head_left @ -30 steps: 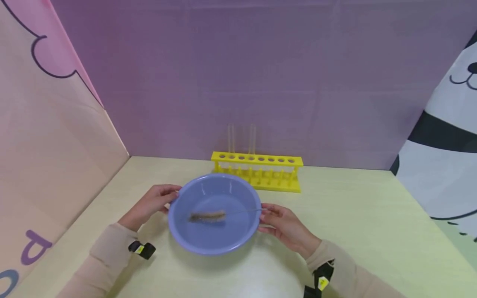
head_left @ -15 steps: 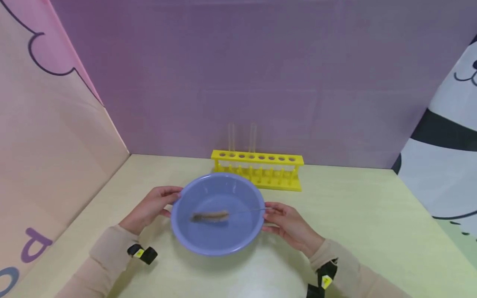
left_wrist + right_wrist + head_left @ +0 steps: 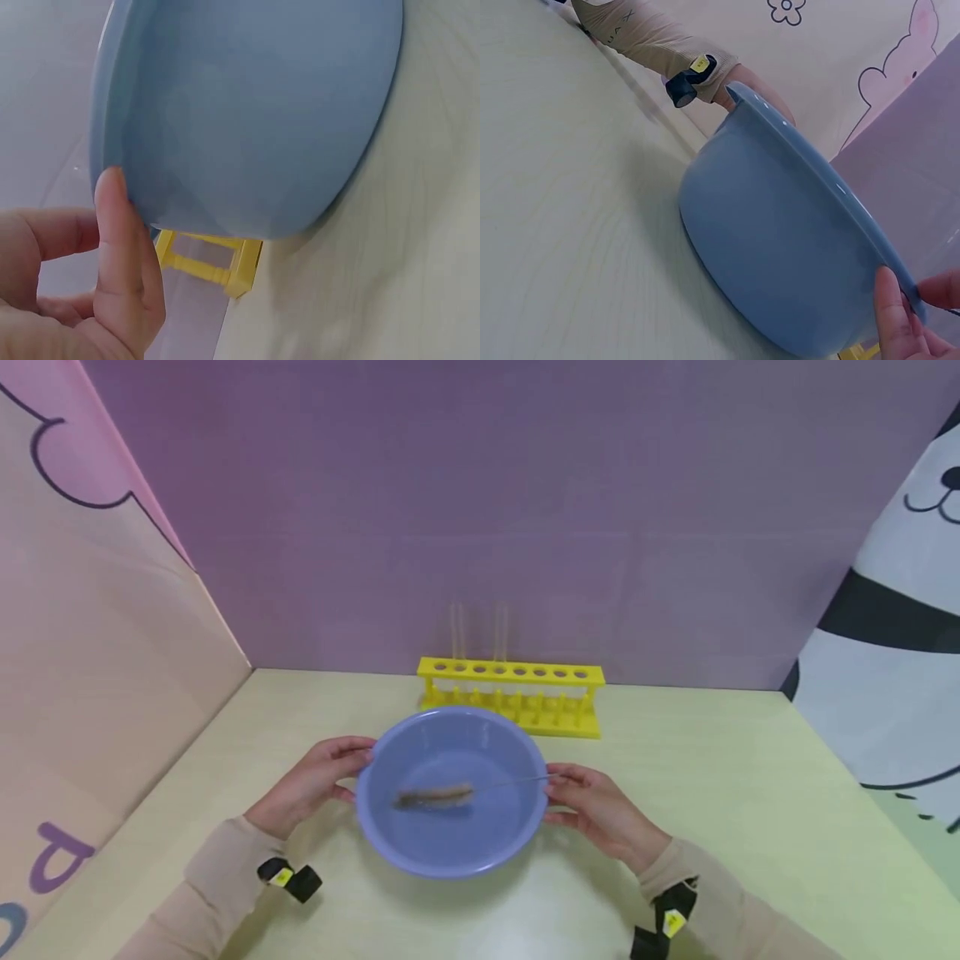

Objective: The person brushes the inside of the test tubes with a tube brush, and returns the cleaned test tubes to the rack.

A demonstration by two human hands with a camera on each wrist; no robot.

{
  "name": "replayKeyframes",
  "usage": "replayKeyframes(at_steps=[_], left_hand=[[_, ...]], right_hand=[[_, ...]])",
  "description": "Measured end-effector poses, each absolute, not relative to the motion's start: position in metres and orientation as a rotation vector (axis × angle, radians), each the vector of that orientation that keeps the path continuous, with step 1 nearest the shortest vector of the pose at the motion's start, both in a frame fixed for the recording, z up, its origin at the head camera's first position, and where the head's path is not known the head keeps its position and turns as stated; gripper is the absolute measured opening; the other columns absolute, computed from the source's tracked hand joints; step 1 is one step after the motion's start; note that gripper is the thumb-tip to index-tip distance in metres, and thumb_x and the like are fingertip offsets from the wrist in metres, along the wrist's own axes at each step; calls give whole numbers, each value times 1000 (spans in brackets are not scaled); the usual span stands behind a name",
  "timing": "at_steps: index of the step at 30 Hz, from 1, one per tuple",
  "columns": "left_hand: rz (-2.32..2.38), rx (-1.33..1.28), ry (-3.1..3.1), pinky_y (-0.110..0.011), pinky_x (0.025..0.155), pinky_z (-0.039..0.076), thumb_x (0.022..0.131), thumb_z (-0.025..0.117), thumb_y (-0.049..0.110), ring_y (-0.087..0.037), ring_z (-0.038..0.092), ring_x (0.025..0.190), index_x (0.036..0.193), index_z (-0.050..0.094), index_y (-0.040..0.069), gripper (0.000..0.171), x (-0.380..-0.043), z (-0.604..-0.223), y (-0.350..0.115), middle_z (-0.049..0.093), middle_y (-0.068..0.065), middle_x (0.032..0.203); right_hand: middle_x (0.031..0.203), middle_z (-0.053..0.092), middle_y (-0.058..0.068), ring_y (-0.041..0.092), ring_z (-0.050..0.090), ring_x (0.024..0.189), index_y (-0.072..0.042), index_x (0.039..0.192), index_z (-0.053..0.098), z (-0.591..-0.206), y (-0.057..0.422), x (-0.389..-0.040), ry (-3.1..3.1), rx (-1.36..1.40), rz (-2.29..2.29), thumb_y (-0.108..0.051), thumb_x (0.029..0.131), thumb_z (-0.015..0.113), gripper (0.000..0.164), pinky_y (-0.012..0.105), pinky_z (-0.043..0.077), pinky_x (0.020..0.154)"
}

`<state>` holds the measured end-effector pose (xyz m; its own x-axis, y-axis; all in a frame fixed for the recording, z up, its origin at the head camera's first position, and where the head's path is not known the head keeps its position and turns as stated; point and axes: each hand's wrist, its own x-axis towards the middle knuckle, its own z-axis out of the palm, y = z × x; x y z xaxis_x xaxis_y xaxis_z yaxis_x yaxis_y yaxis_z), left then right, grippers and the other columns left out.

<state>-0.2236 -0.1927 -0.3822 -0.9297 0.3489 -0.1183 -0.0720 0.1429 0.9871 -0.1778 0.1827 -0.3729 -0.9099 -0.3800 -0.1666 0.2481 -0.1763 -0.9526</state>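
A round blue plastic basin is between both hands in the head view. My left hand grips its left rim, thumb on one side and fingers on the other. On the opposite rim, my right hand pinches the edge. Inside the basin lies a test tube brush with brownish bristles. Its thin wire handle crosses the right rim and reaches the right-hand fingers. From the right wrist, the basin's outer wall shows close over the table, casting a shadow.
Behind the basin stands a yellow test tube rack, partly overlapped by the rim. Two clear test tubes, a left one and a right one, stand upright in it. A purple wall closes off the table's back edge.
Both hands and the basin have shifted a little to the right, relative to the rack. The brush has travelled along inside the basin. The grip on both rims looks the same.
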Motion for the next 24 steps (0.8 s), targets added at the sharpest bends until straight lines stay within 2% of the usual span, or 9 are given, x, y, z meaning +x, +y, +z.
replayKeyframes(at_steps=[12,24], left_hand=[[1887,273,2044,-28,60,54,97,52,17,-9,62,83,130,42,-12,45,-218,-381,-174,64,2,98],[1934,249,1994,-27,60,54,97,53,17,-10,62,82,132,39,-10,47,-216,-383,-155,65,-1,101]], right_hand=[[96,66,-2,12,64,87,9,125,45,-374,202,-178,1757,-177,-2114,-5,95,53,35,30,53,78],[94,67,-3,11,64,86,-2,116,55,-375,224,-181,1765,-215,-2109,-6,95,52,21,30,53,77]])
